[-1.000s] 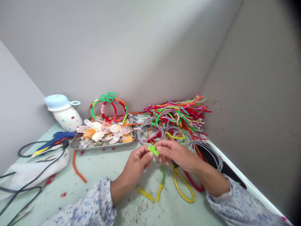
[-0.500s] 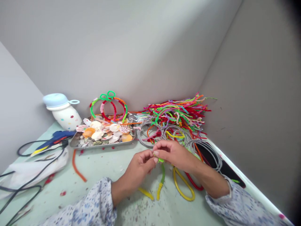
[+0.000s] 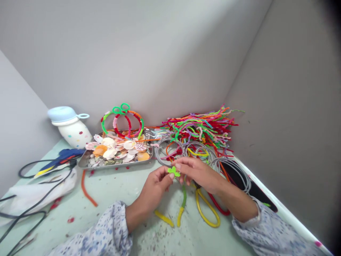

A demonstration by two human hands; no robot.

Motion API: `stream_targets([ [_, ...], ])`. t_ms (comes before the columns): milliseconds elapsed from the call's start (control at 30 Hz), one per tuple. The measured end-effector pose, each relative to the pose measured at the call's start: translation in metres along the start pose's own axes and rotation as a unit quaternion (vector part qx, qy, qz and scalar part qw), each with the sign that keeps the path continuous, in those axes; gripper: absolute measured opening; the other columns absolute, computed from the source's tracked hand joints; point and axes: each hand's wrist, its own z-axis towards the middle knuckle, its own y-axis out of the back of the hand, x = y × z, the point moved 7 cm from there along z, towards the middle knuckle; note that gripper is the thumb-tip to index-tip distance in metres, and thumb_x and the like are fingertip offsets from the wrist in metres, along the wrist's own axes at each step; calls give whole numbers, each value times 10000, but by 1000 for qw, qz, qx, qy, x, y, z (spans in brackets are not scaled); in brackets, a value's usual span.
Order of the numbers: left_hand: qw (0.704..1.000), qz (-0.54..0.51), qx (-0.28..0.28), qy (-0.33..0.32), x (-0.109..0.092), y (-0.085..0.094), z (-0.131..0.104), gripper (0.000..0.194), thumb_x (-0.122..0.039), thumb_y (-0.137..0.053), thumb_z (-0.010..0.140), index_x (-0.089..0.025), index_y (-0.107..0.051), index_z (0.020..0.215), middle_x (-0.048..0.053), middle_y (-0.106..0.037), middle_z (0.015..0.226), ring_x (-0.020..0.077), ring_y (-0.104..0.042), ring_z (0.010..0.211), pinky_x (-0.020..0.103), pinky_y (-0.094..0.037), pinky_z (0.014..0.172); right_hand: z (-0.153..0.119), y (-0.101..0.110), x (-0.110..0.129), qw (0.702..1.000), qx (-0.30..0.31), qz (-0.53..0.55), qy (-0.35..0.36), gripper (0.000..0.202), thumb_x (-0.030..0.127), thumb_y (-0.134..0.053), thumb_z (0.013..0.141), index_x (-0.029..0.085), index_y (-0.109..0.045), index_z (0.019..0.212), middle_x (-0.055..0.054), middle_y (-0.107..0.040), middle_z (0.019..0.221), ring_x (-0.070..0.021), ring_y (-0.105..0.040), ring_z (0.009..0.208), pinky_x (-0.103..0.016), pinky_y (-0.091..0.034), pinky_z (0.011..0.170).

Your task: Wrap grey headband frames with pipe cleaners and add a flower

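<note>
Lime-green piece sits pinched by the left hand, just beside the right hand, whose grip is unclear.

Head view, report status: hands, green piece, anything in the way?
Left hand pinching lime-green lobed piece. Right hand at its edge, contact unclear. No obstruction visible between them; green-and-yellow strip on tabletop nearby.

Grn bit prob. part hid.
</note>
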Motion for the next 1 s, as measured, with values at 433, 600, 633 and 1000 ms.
stream_targets([
  [433,996,-81,0,36,3,1,-2,176,-304,-631,783,-154,-562,723,-46,-477,597,72,-367,499,216,-277,497,2,-1,-1,999,34,9,14,156,250,-622,768,165,-597,897,35,-599,649,-84,-539,545,-222,-420,516],
  [600,996,-77,0,41,10,1,-1,209,-356,-634,800,-150,-594,803,-39,-519,615,76,-411,509,208,-294,490,3,1,-3,1000,15,6,12,155,234,-612,763,172,-597,905,41,-589,639,-86,-534,532,-225,-418,511],
  [633,997,-70,-4,39,10,2,0,216,-361,-643,795,-151,-606,822,-42,-521,609,75,-410,507,205,-296,487,3,1,-3,1000,8,4,10,149,223,-606,762,171,-595,902,44,-582,630,-85,-531,526,-223,-416,506],
  [1000,999,-36,-26,16,0,3,-2,148,-291,-643,774,-152,-620,729,-36,-540,587,83,-422,506,206,-315,495,2,-2,-4,1000,-12,8,9,170,336,-582,800,169,-589,831,25,-581,605,-83,-500,493,-211,-390,465],
])
